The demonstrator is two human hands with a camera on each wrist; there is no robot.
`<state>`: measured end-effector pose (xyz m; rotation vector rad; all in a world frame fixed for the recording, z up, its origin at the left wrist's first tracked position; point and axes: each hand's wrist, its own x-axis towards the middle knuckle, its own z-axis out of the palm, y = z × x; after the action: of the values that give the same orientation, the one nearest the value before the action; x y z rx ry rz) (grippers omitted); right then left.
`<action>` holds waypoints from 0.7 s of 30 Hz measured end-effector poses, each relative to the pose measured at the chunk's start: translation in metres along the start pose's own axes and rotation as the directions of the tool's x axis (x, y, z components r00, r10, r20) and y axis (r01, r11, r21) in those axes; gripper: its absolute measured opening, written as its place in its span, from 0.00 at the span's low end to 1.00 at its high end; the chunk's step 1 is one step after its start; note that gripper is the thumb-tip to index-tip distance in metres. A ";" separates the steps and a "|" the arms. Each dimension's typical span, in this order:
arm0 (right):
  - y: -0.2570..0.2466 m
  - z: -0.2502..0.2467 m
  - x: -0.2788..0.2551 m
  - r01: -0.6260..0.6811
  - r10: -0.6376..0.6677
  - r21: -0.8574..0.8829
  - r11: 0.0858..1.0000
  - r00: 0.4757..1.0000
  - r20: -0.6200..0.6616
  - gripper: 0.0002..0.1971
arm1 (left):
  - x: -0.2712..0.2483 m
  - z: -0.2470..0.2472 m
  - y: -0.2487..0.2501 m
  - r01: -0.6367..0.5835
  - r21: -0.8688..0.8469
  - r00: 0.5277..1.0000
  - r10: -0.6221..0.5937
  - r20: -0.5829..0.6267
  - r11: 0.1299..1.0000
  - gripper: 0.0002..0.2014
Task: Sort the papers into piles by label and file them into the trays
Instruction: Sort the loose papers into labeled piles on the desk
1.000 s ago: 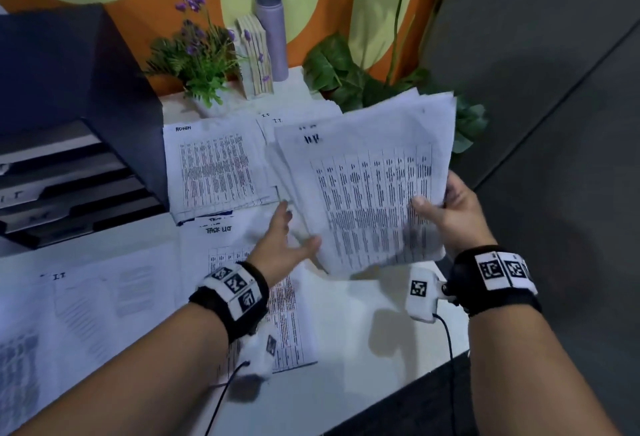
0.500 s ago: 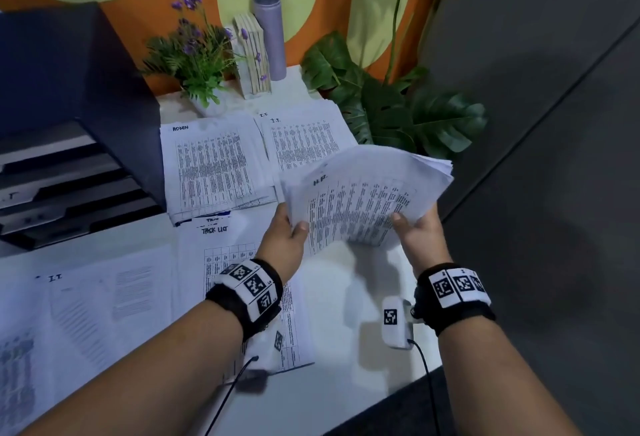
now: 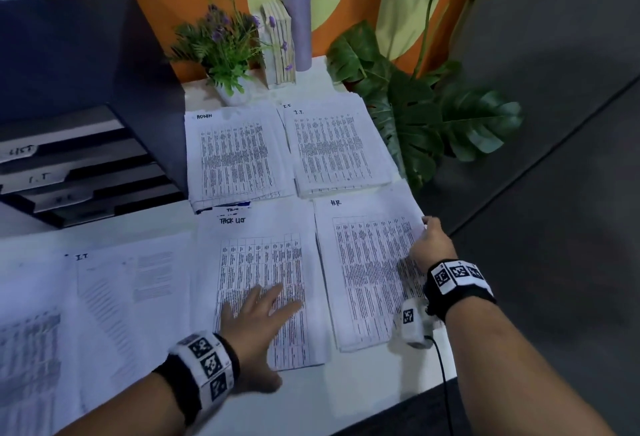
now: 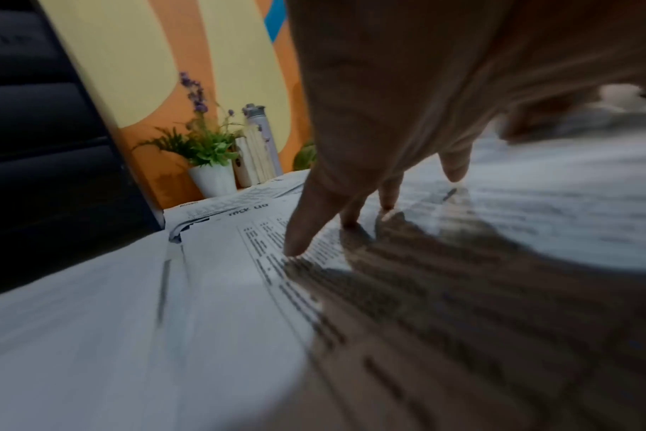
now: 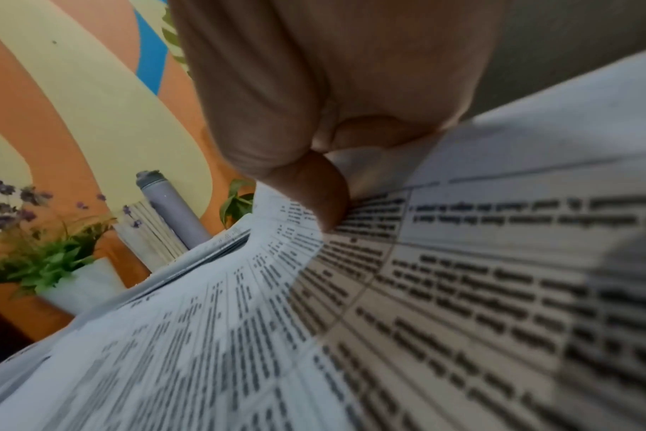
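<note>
Four stacks of printed sheets lie on the white table: ADMIN (image 3: 235,155), I.T. (image 3: 337,148), TASK LIST (image 3: 263,262) and H.R. (image 3: 363,269). My left hand (image 3: 273,300) lies flat with straight fingers on the TASK LIST stack (image 4: 218,233); its fingertips (image 4: 296,248) touch the paper. At the right edge of the H.R. stack (image 5: 388,306), my right hand (image 3: 427,241) pinches the sheets, thumb (image 5: 325,198) on top and the other fingers curled under. The dark tray unit (image 3: 86,172) stands at the left, with trays tagged LIST, I.T and H.R.
More loose sheets, one marked I.T. (image 3: 104,297), cover the table's front left. At the back stand a potted purple flower (image 3: 225,51), small books (image 3: 280,44) and a grey bottle (image 3: 296,16). A large-leaved plant (image 3: 433,124) stands past the table's right edge.
Both hands held the H.R. stack in the air; it now lies on the table at the front right. My left hand let go and moved onto the TASK LIST stack.
</note>
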<state>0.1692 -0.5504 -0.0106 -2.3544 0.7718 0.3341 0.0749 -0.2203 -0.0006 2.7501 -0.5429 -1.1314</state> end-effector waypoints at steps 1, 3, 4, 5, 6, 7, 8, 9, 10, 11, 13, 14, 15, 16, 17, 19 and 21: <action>-0.002 0.002 0.001 0.033 -0.035 -0.030 0.999 0.998 -0.043 0.29 | -0.002 0.006 -0.003 0.013 0.028 1.000 -0.013 0.010 1.000 0.60; -0.007 0.010 0.000 0.080 -0.111 -0.179 0.981 0.980 -0.168 0.33 | -0.003 0.013 -0.005 0.022 0.040 1.000 -0.022 0.003 0.999 0.57; -0.012 0.014 -0.004 0.085 -0.147 -0.260 0.962 0.963 -0.228 0.34 | -0.002 0.015 -0.004 0.025 0.027 1.000 -0.024 -0.012 0.999 0.55; -0.017 0.019 -0.009 0.106 -0.193 -0.310 0.945 0.945 -0.264 0.34 | 0.000 0.016 -0.002 0.026 0.012 0.999 -0.026 -0.026 1.000 0.53; -0.023 0.025 -0.014 0.160 -0.257 -0.338 0.927 0.930 -0.265 0.31 | 0.002 0.016 0.001 0.027 0.001 0.999 -0.027 -0.036 1.000 0.51; -0.029 0.032 -0.020 0.230 -0.324 -0.366 0.902 0.921 -0.218 0.28 | 0.005 0.016 0.005 0.027 -0.004 0.999 -0.027 -0.045 1.000 0.50; -0.033 0.039 -0.027 0.291 -0.370 -0.395 0.871 0.919 -0.138 0.27 | 0.007 0.016 0.009 0.028 -0.003 0.998 -0.028 -0.052 1.000 0.48; -0.036 0.047 -0.033 0.331 -0.382 -0.413 0.848 0.923 -0.044 0.27 | 0.009 0.014 0.013 0.031 0.000 0.998 -0.031 -0.056 1.000 0.47; -0.038 0.053 -0.038 0.355 -0.373 -0.425 0.833 0.927 0.044 0.29 | 0.012 0.013 0.017 0.036 0.003 0.998 -0.036 -0.060 0.999 0.47; -0.039 0.057 -0.042 0.369 -0.357 -0.436 0.821 0.927 0.113 0.29 | 0.016 0.011 0.021 0.041 0.005 0.997 -0.040 -0.064 0.999 0.47; -0.038 0.061 -0.045 0.385 -0.335 -0.460 0.800 0.923 0.189 0.31 | 0.023 0.008 0.027 0.046 0.014 0.996 -0.045 -0.070 0.999 0.47; -0.037 0.060 -0.046 0.384 -0.325 -0.470 0.795 0.923 0.205 0.31 | 0.025 0.006 0.030 0.048 0.019 0.997 -0.046 -0.069 0.999 0.47; -0.036 0.059 -0.045 0.379 -0.317 -0.480 0.791 0.925 0.209 0.31 | 0.027 0.004 0.034 0.050 0.021 0.996 -0.048 -0.069 0.999 0.47; -0.035 0.056 -0.043 0.372 -0.309 -0.488 0.790 0.928 0.207 0.30 | 0.029 0.002 0.036 0.051 0.019 0.996 -0.050 -0.068 0.998 0.47; -0.034 0.054 -0.041 0.362 -0.300 -0.491 0.792 0.932 0.203 0.30 | 0.031 0.002 0.037 0.049 0.014 0.997 -0.048 -0.063 0.999 0.48; -0.035 0.050 -0.040 0.346 -0.277 -0.490 0.800 0.938 0.210 0.30 | 0.031 0.000 0.036 0.036 -0.006 0.998 -0.036 -0.057 0.999 0.49; -0.040 0.050 -0.042 0.331 -0.250 -0.486 0.809 0.942 0.226 0.27 | 0.028 -0.001 0.029 0.022 -0.057 0.994 -0.027 -0.103 0.998 0.49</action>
<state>0.1579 -0.4745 -0.0116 -2.8577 0.2450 0.6449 0.0855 -0.2576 -0.0110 2.7560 -0.4591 -0.9865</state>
